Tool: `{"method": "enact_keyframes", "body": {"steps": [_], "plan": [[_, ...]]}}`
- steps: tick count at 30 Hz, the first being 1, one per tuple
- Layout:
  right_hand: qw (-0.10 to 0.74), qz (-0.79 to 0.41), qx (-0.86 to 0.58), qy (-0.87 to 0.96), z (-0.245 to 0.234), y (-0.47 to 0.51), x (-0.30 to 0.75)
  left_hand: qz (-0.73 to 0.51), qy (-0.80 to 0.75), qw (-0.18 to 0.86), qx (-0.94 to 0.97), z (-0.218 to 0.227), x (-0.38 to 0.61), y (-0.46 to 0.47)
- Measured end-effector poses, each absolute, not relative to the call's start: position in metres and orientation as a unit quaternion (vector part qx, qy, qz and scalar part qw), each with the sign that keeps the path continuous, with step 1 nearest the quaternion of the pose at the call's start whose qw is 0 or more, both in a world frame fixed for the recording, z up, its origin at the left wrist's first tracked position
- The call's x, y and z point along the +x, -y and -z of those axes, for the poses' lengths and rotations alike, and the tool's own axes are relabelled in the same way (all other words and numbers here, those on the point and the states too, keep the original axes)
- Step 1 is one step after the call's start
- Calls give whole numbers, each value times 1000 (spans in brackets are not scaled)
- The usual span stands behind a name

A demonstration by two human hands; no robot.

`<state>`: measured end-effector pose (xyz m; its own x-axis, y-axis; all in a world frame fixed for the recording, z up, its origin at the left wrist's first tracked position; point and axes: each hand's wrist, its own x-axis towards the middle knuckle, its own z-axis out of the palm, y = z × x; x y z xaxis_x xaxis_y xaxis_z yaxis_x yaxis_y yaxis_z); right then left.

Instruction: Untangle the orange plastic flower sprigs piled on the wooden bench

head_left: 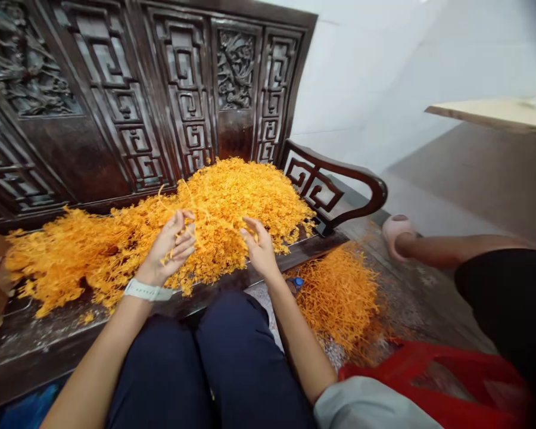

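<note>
A big heap of thin orange strands (pixel 232 202) lies along the seat of a dark carved wooden bench (pixel 40 351). My left hand (pixel 172 244), with a white watch on the wrist, is curled round a small bunch of the strands at the front of the heap. My right hand (pixel 259 245) hovers beside it over the heap, fingers half bent and pinching a few strands. My knees in dark trousers are just below both hands.
A second pile of orange strands (pixel 339 295) lies on the floor right of the bench. Another person's leg and foot (pixel 397 235) reach in from the right. A red plastic item (pixel 433 381) sits at the lower right. A wooden tabletop edge (pixel 495 113) shows upper right.
</note>
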<state>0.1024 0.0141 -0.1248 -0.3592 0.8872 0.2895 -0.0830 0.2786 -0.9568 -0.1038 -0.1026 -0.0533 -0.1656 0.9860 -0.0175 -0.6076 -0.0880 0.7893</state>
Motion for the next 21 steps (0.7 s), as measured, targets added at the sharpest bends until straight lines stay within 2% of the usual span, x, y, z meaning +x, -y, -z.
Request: {"method": "enact_keyframes", "body": {"steps": [2, 5, 7, 9, 14, 17, 19, 21], "plan": [[452, -650, -284, 541, 123, -15, 119, -594, -434, 583, 346, 59, -99, 103], [305, -809, -170, 472, 121, -4, 145, -441, -536, 558, 455, 66, -87, 99], [213, -831, -141, 493, 123, 10, 156, -358, -562, 533, 522, 68, -76, 95], [176, -814, -154, 531, 125, 23, 162, -309, -565, 509, 571, 67, -65, 90], [270, -739, -206, 582, 108, 32, 199, -284, -548, 515, 595, 56, -52, 91], [294, -738, -124, 594, 96, 19, 252, -315, -555, 530, 558, 49, -63, 98], [400, -749, -62, 525, 97, 11, 288, -345, -584, 508, 530, 50, -76, 104], [548, -733, -84, 393, 109, 8, 314, -335, -621, 472, 528, 58, -93, 109]]}}
